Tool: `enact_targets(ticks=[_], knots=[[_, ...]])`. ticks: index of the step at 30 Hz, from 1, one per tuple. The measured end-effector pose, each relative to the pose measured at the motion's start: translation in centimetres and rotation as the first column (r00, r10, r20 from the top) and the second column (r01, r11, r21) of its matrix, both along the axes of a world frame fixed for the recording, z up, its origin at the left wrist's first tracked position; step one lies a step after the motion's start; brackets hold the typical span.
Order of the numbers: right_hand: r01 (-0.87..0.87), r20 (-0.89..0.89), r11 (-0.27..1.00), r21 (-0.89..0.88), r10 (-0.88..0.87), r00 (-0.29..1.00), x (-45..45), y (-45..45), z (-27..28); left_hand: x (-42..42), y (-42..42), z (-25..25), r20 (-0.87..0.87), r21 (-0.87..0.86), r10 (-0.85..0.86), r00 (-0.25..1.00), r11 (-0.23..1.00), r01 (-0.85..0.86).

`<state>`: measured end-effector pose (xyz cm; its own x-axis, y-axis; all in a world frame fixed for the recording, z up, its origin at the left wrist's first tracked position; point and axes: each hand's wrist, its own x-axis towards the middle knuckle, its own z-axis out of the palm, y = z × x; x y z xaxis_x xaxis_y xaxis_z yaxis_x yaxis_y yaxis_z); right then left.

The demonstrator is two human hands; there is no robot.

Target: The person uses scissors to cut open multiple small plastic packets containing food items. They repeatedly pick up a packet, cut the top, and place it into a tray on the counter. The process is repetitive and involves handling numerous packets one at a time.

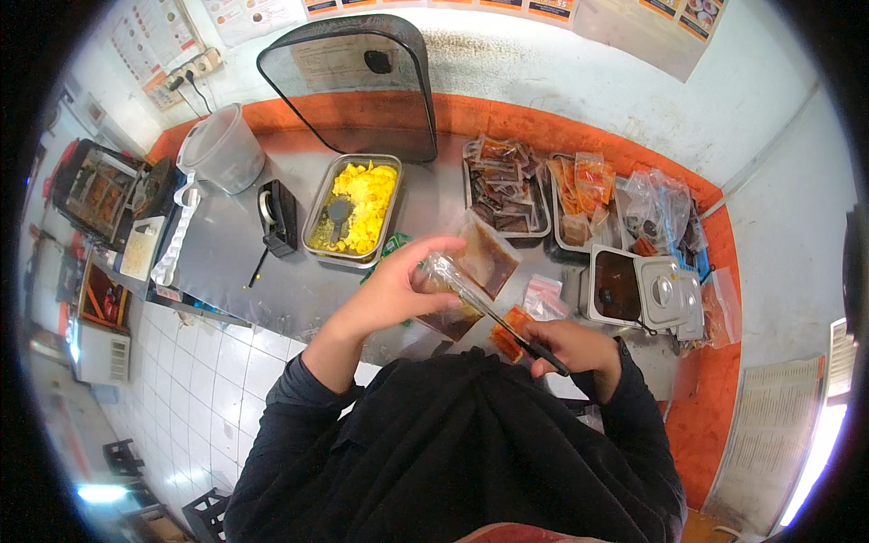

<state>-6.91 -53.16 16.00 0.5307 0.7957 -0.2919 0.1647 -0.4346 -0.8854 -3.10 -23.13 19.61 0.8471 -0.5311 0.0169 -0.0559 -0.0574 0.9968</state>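
Note:
My left hand (400, 282) grips the gathered top of clear plastic bags of brown sauce (485, 261), which hang or lie over the steel counter. In my right hand (570, 346) is a long, dark-handled tool with a thin metal blade (506, 324), seemingly a knife or scissors; it reaches up against the bag near my left fingers. Beside that hand is a packet of orange-red sauce (508, 334); whether it is held or lying there I cannot tell. A pink-edged plastic bag (545, 296) lies just beyond.
Behind are trays of dark sauce packets (468, 203) and orange packets (558, 234). Rightward stand a steel sauce container (589, 278) and lids (660, 288). Leftward are a tray of yellow food (319, 183), a tape dispenser (278, 217) and a clear plastic bucket (234, 159).

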Motion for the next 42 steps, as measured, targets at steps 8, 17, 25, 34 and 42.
enact_targets(ticks=[8,17,25,34,42], knots=[[0.101,-0.117,0.990,0.101,-0.089,0.989,-0.8,0.9,-1.3,0.0,-0.8,-0.1,-0.097,-0.055,-0.045,0.994,0.998,0.039],[0.083,-0.246,0.994,0.074,-0.063,0.967,-0.8,1.3,-1.0,0.3,-1.3,-1.2,-0.193,-0.048,-0.147,0.970,0.989,0.140],[0.238,-0.382,0.960,0.148,-0.166,0.909,-1.1,1.7,-3.8,0.2,-3.2,-4.3,-0.363,-0.272,-0.297,0.883,0.941,0.204],[0.598,-0.481,0.676,0.430,-0.389,0.786,-2.6,-0.2,-4.7,10.8,-8.6,-8.8,-0.381,-0.257,-0.108,0.918,0.966,0.007],[0.858,-0.248,0.384,0.342,-0.843,0.477,-1.3,1.4,-9.0,8.7,-8.9,-13.8,-0.361,-0.121,-0.163,0.918,0.984,0.127]])
